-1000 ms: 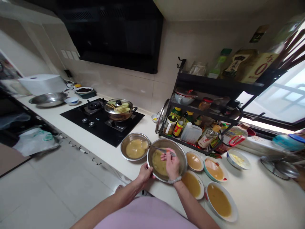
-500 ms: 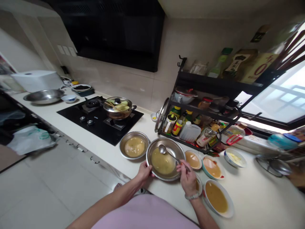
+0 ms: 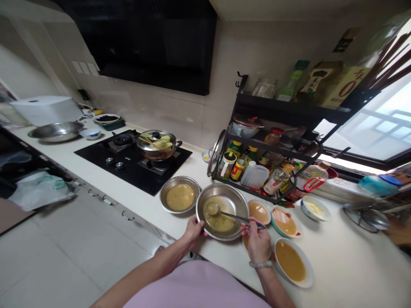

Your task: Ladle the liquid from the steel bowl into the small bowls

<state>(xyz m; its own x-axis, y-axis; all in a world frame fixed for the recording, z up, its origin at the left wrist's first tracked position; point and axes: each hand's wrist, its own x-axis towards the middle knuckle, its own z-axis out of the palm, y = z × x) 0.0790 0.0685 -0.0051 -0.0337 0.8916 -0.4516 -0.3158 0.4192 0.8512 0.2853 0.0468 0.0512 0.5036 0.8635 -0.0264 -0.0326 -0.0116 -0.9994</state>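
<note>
Left hand pinches the rim of the larger steel bowl, which sits between a smaller steel bowl and the filled dishes; right hand grips the ladle by its handle. Bowl looks tipped (liquid pooled leftward), so a slackening left pinch could slop it.

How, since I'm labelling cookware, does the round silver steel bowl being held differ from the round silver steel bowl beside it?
The held bowl looks larger than the neighbouring bowl. The left hand grips the held bowl's rim; the neighbouring bowl is untouched. A long-handled metal spoon extends over the held bowl; none is over the neighbouring bowl. Both contain yellowish liquid.
</note>
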